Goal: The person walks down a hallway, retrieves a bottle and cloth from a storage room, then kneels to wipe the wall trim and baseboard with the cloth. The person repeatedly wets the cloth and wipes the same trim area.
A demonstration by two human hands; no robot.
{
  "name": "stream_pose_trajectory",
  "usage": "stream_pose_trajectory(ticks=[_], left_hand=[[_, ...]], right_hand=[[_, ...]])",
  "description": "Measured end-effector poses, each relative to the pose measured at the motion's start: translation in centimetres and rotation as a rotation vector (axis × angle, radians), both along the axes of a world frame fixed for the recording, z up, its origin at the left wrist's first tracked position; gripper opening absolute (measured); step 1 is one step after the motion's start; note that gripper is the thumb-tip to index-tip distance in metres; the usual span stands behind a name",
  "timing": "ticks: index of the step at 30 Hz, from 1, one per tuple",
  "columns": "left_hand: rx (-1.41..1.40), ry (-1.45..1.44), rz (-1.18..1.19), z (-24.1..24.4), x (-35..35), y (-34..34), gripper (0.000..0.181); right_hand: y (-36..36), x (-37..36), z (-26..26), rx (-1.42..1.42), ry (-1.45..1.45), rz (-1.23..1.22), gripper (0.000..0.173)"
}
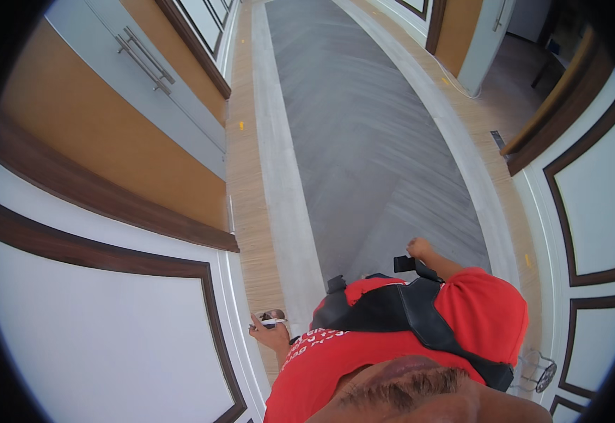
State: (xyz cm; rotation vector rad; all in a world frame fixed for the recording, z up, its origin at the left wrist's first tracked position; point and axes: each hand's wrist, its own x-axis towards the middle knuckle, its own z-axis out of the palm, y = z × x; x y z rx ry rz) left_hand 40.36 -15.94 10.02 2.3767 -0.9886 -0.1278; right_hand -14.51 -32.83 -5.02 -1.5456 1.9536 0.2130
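Observation:
My left hand [270, 336] is low at my left side, close to the white panelled wall. Its fingers are around a small flat object [273, 321] with a white edge, too small to name surely. A brown rounded thing [276, 314] shows just beyond it; whether the hand touches it is unclear. My right hand [418, 248] is in front of my body with its fingers curled in, and nothing shows in it. A black strap end [404, 263] of the harness [376, 309] over my red shirt [482, 306] sticks out beside that wrist.
A corridor floor of grey herringbone planks [360, 132] with pale borders runs ahead. Double doors with metal pull handles [146, 61] stand on the left. An open door [484, 47] and a white cable [453, 79] are at right. A wire-framed metal stand [543, 373] sits behind my right side.

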Motion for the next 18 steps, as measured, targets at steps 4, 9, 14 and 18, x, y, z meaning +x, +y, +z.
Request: stream_pose_trajectory(ticks=[4, 9, 14, 18], left_hand=[[-0.025, 0.023, -0.048, 0.1, 2.0, -0.2, 0.078], [-0.05, 0.015, -0.151, -0.4, 1.8, -3.0, 0.074], [-0.018, -0.03, -0.212, -0.8, 3.2, -5.7, 0.073], [-0.025, 0.076, -0.247, -0.1, 1.4, -9.4, 0.073]], right_hand=[[-0.5, 4.6, 1.9, -0.074, -0.219, -0.231, 0.033], [1.2, 1.6, 1.0, -0.253, -0.216, -0.164, 0.033], [8.2, -2.1, -2.4, -0.018, 0.099, 0.138, 0.041], [12.3, -7.6, -3.9, 0.045, 0.154, -0.084, 0.038]])
